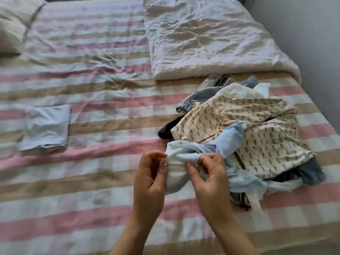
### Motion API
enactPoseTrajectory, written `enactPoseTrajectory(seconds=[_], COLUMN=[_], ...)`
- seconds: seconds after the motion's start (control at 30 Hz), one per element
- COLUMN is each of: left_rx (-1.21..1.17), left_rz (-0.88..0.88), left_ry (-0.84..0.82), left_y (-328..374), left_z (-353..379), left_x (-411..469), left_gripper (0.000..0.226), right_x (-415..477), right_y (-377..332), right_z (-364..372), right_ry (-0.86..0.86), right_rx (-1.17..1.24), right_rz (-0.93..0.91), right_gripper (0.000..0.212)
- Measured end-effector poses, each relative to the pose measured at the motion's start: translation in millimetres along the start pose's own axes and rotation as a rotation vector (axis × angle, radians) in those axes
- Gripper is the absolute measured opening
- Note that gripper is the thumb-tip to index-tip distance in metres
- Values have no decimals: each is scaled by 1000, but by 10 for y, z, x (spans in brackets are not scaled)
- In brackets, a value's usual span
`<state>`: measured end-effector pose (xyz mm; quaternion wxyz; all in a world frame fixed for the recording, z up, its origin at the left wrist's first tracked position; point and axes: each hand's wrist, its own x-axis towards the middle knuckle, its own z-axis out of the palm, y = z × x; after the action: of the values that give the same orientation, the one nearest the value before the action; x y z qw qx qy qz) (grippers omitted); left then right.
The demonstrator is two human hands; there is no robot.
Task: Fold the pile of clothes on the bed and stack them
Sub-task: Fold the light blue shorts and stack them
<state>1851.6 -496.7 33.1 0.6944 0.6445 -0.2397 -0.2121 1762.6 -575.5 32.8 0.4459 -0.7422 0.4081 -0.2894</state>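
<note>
The bed (pixel 95 181) fills nearly the whole view, covered in a sheet of broad pink, tan and pale checked bands, with a rumpled white duvet (pixel 207 37) folded back across its far right part and a pillow (pixel 12 24) at the far left corner. On the right half of the bed, just below the duvet's edge, lies the pile of clothes (pixel 248 129), still loose and unsorted: a cream printed garment (pixel 261 137) is spread over the top, with denim pieces, something white and a dark item showing from under its edges. Well apart from it on the left side lies one folded pale blue piece (pixel 46 127), flat and squared, which looks like the start of the stack. At the near left edge of the pile, a light blue garment (pixel 185 157) is bunched and partly trailing back into the heap. Both hands are closed on it: the left hand (pixel 149 179) grips its left side with fingers curled around the cloth, and the right hand (pixel 209 179) pinches a gathered fold near its top. The step in hand seems to be drawing the second item free of the pile and finding its edges. The next move likely calls for lifting it clear of the cream garment, so that nothing else drags along, then spreading it flat on the bare sheet in front before folding.
</note>
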Motion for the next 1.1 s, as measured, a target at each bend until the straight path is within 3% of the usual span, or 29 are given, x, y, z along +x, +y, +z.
enactPoseTrajectory(seconds=[0.2, 0.47, 0.67, 0.83, 0.97, 1.1], left_rx=[42, 32, 171, 195, 413, 507], left_rz=[3, -227, -356, -437, -459, -502], left_ry=[-34, -105, -99, 34, 87, 74], left_y=[161, -246, -794, -1186, -1471, -1666], left_z=[-1225, -2277, -2515, -2590, -2676, -2635], left_x=[5, 136, 186, 250, 12, -508], left_gripper=[18, 14, 40, 31, 32, 28], right_x=[-460, -802, -808, -803, -1079, -1576], right_y=[-510, -432, 60, 432, 746, 1026], right_z=[902, 1969, 2271, 2341, 2315, 2343], right_ry=[-63, -157, -186, -328, -383, -447], right_rx=[146, 286, 136, 103, -1, -296], right_rz=[-15, 260, 391, 433, 484, 564], right_gripper=[7, 10, 26, 52, 49, 46])
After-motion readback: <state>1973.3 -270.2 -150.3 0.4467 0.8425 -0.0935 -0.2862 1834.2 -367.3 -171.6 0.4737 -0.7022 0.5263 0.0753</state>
